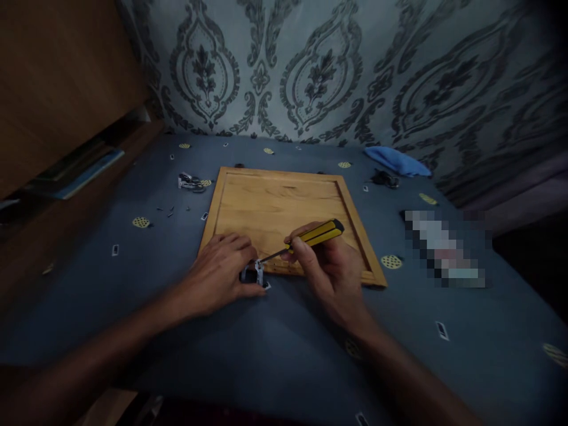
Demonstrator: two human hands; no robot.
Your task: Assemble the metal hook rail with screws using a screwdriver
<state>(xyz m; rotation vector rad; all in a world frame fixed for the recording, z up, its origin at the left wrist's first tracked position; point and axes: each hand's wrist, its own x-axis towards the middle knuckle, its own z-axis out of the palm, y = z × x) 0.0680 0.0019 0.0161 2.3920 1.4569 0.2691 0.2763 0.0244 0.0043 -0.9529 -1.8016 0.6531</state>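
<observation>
A framed wooden panel (275, 204), like a small cabinet door, lies flat on the blue patterned cover. At its near edge sits a metal hinge (260, 273), and my left hand (222, 269) is closed round it, fingers behind and thumb in front. My right hand (337, 272) grips a screwdriver (317, 234) by its yellow and black handle. The shaft slants down to the left, and its tip meets the hinge. Any screw under the tip is too small to make out.
Left of the panel lie another metal hinge (191, 182) and several loose screws (170, 214). To the right are a dark crumpled-looking object (385, 178), a blue cloth (397, 161) and a blurred-out item (444, 245). Wooden furniture (66, 77) borders the left side.
</observation>
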